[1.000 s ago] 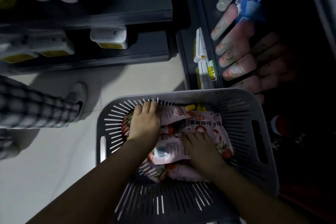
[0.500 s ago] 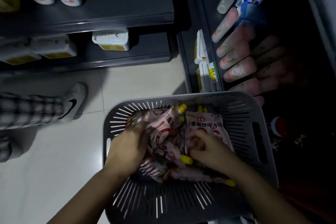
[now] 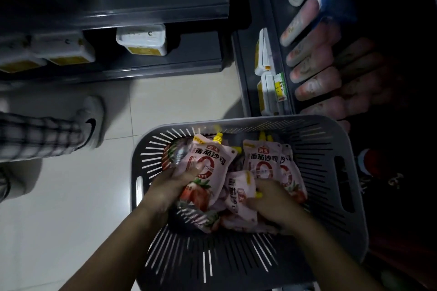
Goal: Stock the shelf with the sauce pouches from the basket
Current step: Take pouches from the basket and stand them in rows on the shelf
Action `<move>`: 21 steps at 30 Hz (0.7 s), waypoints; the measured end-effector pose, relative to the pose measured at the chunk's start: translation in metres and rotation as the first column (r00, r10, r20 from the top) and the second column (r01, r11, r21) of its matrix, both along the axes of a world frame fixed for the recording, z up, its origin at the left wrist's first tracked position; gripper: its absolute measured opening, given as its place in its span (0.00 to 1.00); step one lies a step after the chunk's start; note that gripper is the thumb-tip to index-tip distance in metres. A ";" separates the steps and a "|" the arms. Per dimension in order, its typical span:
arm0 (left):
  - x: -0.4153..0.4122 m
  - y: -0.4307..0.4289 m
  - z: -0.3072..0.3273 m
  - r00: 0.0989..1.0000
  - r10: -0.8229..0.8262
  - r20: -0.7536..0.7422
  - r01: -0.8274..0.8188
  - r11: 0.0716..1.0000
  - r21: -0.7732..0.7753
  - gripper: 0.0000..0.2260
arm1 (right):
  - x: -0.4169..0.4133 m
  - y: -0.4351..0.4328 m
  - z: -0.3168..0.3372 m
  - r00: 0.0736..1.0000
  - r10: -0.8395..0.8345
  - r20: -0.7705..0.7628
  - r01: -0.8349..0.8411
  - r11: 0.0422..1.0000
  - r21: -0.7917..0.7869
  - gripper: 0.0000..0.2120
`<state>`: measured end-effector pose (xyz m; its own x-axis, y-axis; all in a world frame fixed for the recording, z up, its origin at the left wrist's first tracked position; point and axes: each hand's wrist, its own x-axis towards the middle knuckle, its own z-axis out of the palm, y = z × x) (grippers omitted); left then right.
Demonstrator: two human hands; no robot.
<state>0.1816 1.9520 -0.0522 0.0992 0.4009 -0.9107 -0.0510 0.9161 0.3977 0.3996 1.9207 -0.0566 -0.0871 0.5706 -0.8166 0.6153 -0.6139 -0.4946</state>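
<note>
Left hand [image 3: 170, 188]: fingers wrapped round a sauce pouch [image 3: 209, 165] at the basket's [image 3: 350, 198] middle, its long axis running from the wrist to the far rim, spout away.
Right hand [image 3: 272, 204]: clenched on a second pouch [image 3: 238, 198], just right of the first.
Other pouches [image 3: 262, 160]: against the basket's far wall.
Shelf [image 3: 250, 61]: beyond the basket's far right corner, so I'd say nearer the right hand.

Basket [image 3: 236, 262]: grey moulded plastic, matt, slotted. Pouches [image 3: 208, 163]: pink printed plastic film, glossy, creased. Caps [image 3: 218, 136]: yellow hard plastic, smooth. Shelf [image 3: 153, 14]: dark grey, smooth, dull sheen on edge, looks like painted metal. Tubs [image 3: 142, 39]: white plastic, satin. Floor [image 3: 71, 220]: pale tile, glossy. Shoe [image 3: 92, 123]: white, smooth, leather-like. Trouser leg [image 3: 35, 134]: checked woven cloth, matt.
</note>
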 end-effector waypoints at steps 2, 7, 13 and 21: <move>0.002 0.001 -0.002 0.998 -0.063 -0.012 0.063 0.998 -0.003 0.25 | 0.019 0.007 0.006 0.995 -0.085 -0.043 0.082 0.994 -0.065 0.09; 0.008 -0.003 -0.002 0.999 -0.027 0.040 0.027 1.000 0.007 0.22 | 0.038 0.007 0.000 0.629 -0.777 0.005 0.777 0.629 0.009 0.06; 0.011 -0.011 -0.008 0.995 0.066 0.075 -0.063 0.997 -0.049 0.20 | -0.007 0.002 -0.021 0.388 -0.894 -0.225 0.882 0.431 -0.190 0.14; 0.013 -0.024 -0.014 0.994 0.098 0.056 -0.094 0.993 -0.064 0.20 | -0.022 0.015 -0.042 0.639 -0.763 0.100 0.751 0.647 0.136 0.25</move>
